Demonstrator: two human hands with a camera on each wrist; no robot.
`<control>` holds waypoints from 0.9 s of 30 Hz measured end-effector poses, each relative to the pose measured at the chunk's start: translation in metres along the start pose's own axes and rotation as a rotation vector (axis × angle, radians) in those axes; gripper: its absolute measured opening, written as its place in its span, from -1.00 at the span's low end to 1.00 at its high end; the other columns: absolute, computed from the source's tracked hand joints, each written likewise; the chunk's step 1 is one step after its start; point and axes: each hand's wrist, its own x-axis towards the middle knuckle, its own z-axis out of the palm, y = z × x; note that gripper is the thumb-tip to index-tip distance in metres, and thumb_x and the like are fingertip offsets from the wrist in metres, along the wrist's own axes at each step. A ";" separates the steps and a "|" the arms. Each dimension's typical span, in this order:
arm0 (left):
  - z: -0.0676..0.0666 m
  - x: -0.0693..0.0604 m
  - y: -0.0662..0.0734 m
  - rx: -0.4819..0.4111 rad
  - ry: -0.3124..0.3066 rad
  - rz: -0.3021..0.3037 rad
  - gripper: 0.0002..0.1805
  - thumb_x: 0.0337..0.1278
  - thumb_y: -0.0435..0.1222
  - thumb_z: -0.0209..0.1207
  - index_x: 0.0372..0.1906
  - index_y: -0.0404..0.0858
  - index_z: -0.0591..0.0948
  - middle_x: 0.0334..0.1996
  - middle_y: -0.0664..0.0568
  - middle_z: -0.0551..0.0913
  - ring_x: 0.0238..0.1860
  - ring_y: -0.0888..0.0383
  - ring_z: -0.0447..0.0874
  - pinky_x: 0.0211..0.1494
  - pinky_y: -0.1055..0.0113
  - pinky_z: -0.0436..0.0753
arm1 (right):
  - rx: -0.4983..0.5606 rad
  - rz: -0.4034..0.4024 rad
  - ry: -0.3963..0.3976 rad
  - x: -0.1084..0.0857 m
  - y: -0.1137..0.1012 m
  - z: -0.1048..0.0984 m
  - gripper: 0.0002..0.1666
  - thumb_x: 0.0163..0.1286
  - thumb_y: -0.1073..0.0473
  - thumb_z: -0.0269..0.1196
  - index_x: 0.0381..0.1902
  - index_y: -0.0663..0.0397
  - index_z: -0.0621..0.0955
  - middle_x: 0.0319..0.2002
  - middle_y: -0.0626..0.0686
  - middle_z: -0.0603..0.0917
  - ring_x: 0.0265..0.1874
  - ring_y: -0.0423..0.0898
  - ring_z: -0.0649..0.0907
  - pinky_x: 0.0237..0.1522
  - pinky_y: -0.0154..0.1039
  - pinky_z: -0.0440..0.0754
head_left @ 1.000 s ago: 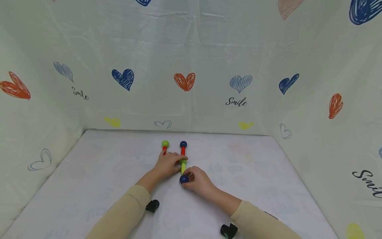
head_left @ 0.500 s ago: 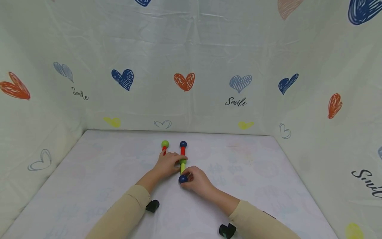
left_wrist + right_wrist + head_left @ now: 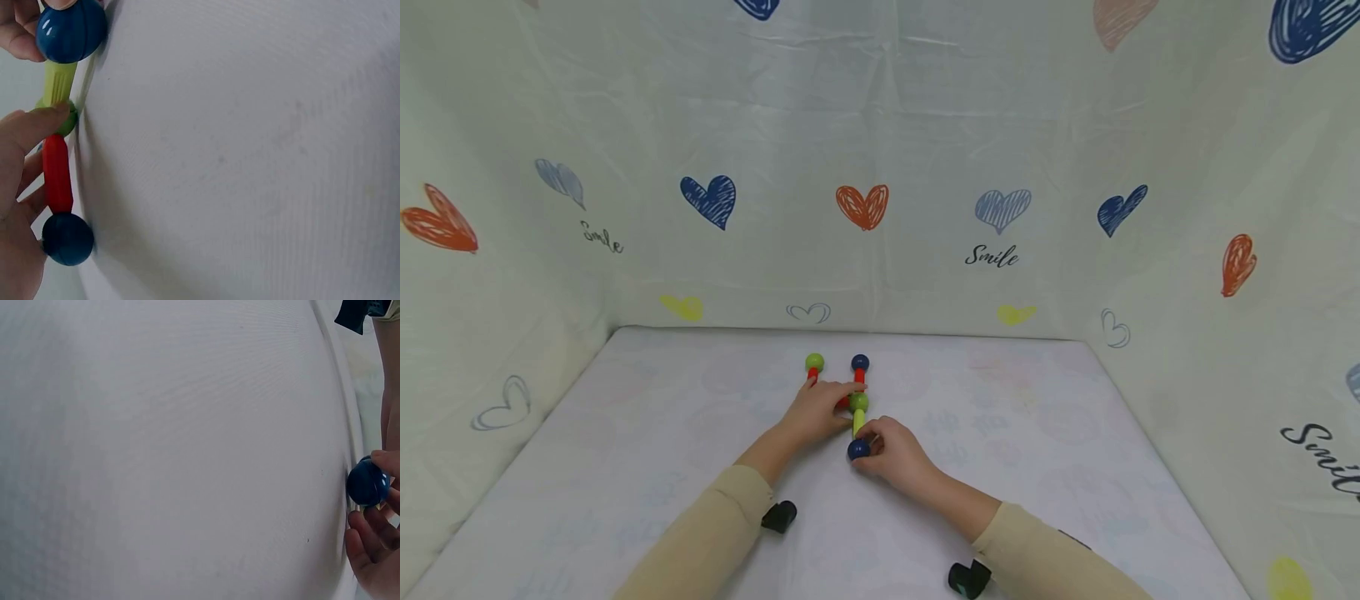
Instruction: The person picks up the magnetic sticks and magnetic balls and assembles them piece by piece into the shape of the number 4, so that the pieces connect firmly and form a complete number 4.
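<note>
A ball-and-rod building toy lies on the table, its far blue ball joined by a red rod to a middle green ball. A yellow-green rod runs from there to the near blue ball. My right hand pinches that near ball between thumb and fingers. My left hand holds the middle green ball, thumb on its near side. In the left wrist view another red rod leads to a blue ball by the palm, hidden in the head view.
A second green ball on a red rod pokes out beyond my left hand. Black wrist-worn pieces hang below both sleeves, one by the left sleeve. A white cloth with printed hearts encloses the white table.
My left index finger has shifted left and away, baring more of the middle green ball and a red rod beside it. The near blue ball and my right hand have edged slightly left.
</note>
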 end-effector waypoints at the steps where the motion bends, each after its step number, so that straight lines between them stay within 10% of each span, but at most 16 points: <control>1: -0.001 -0.001 -0.001 -0.003 0.007 -0.001 -0.38 -0.01 -0.25 0.44 0.24 -0.02 0.55 0.01 0.03 0.66 0.10 0.00 0.55 0.32 -0.23 0.21 | -0.003 0.001 0.005 0.000 0.000 -0.001 -0.63 0.10 0.17 0.50 -0.14 0.05 0.64 -0.32 -0.12 0.52 -0.37 -0.19 0.53 -0.34 -0.32 0.55; 27: -0.042 -0.044 -0.025 0.099 0.152 -0.067 -0.26 0.00 -0.15 0.44 0.33 -0.18 0.45 0.29 -0.13 0.44 0.31 -0.14 0.33 0.31 -0.31 0.19 | -0.507 -0.227 0.290 -0.013 0.013 -0.078 -0.46 0.33 -0.06 0.28 0.17 0.09 0.57 0.17 0.11 0.52 0.21 0.12 0.44 0.23 0.18 0.33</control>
